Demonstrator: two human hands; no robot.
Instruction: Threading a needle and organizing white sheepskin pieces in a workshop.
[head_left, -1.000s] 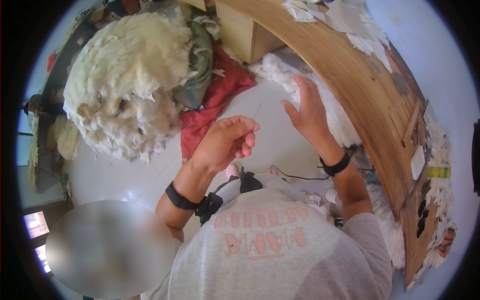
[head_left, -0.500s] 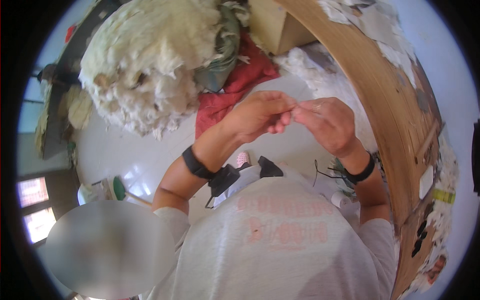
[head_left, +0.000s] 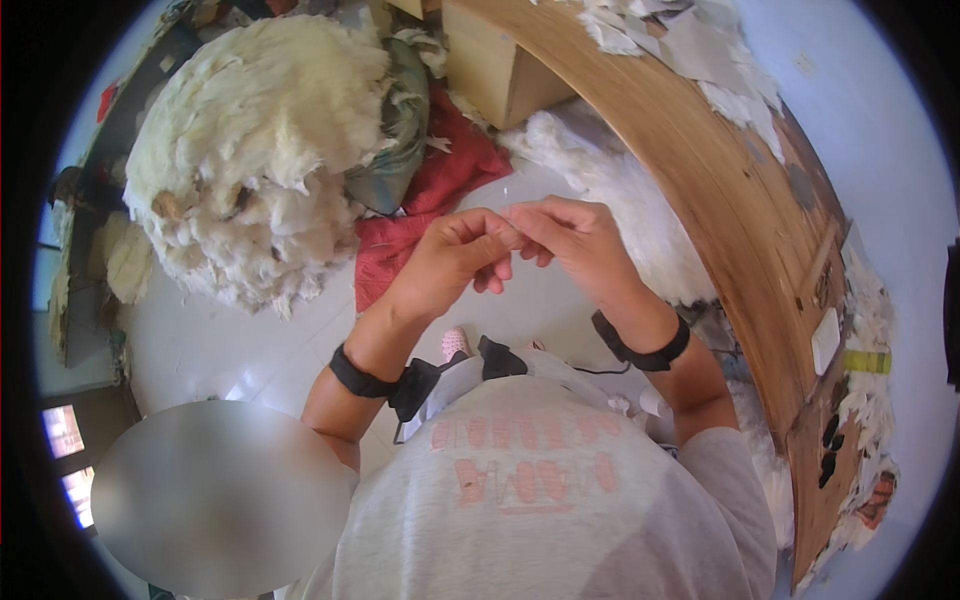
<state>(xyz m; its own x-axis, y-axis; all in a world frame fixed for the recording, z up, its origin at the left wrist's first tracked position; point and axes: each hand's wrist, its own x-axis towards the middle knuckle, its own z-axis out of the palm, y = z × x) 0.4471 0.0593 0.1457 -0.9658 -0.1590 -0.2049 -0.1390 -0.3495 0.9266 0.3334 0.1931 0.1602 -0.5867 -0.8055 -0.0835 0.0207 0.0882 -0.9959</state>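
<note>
My left hand [head_left: 458, 258] and my right hand [head_left: 582, 238] meet in front of my chest, fingertips touching. Thumb and forefinger are pinched together on both. Between the tips a tiny pale, thin piece shows, too small to name. Black bands circle both wrists. Beyond my left hand a red cloth or sack [head_left: 385, 255] lies on the floor, beside a green sack [head_left: 405, 130]. A big heap of cream-white fleecy fluff [head_left: 260, 110] rises at the far left.
A long wooden table [head_left: 690, 180] curves along the right, bearing white fleecy scraps [head_left: 740, 110] and a white flat rectangle [head_left: 825, 340]. Under it lie a cardboard box [head_left: 510, 75] and loose white fluff [head_left: 610, 190]. At the lower left a round grey blur hides part of the view.
Both hands have shifted left in the picture, still pinched together. My right hand has turned, its fingers now pointing more toward the left. The whole view has shifted too.
</note>
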